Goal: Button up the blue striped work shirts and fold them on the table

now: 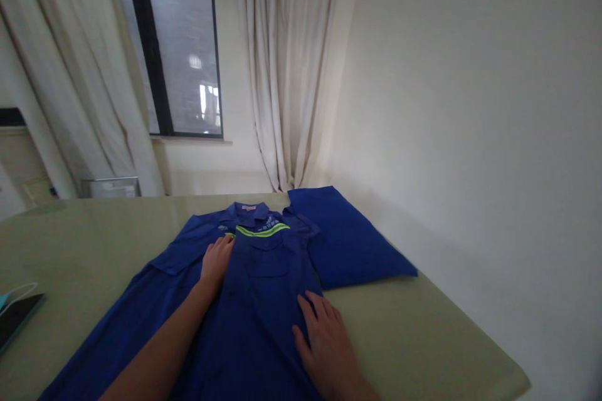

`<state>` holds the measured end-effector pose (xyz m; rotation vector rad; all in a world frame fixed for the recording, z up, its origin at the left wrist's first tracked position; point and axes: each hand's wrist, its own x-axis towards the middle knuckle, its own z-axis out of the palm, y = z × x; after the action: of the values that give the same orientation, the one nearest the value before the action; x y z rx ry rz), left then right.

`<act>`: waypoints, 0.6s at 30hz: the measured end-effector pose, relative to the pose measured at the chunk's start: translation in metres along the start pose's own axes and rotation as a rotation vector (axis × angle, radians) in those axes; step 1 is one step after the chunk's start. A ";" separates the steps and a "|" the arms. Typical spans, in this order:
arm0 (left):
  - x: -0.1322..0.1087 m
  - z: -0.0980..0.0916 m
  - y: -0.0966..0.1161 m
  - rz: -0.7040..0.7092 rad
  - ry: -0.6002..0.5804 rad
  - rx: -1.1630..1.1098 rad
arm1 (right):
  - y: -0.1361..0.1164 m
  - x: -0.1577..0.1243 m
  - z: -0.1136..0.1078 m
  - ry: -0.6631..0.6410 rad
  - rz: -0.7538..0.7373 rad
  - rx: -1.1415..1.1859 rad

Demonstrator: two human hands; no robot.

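Note:
A blue work shirt (263, 301) with a yellow-green reflective stripe across the chest lies face up on a pale green bed (414, 332). Its collar points toward the window. My left hand (216, 261) rests flat on the shirt's chest, just left of the stripe, fingers stretched out. Flat on the shirt's right side lies my right hand (324, 341), with its fingers spread at the folded edge. Neither hand holds anything.
A folded blue cloth (348, 238) lies right of the shirt, toward the wall. A dark flat object with a light cord (16, 313) sits at the bed's left edge. Curtains (286, 62) and a dark window (179, 44) stand behind the bed. A white wall (470, 138) runs along the right.

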<state>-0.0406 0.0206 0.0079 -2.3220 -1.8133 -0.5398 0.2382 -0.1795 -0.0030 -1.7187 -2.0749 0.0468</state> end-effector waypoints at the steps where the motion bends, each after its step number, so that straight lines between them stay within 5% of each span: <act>1: 0.000 0.000 0.000 -0.017 0.006 -0.001 | -0.001 0.004 -0.002 -0.005 -0.004 0.013; 7: -0.004 -0.002 -0.016 -0.089 0.026 -0.003 | 0.000 0.014 -0.002 0.018 -0.025 0.053; 13: -0.032 -0.026 -0.078 -0.247 0.094 0.044 | 0.003 0.014 0.003 0.036 -0.024 0.047; 15: -0.037 -0.046 -0.106 -0.344 0.220 0.039 | 0.002 0.014 0.002 0.030 -0.020 0.033; 18: -0.039 -0.084 -0.142 -0.728 0.625 -0.131 | 0.002 0.015 0.002 0.032 -0.030 0.018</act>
<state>-0.2014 -0.0056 0.0565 -1.2277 -2.2368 -1.3186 0.2376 -0.1647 -0.0004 -1.6668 -2.0703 0.0283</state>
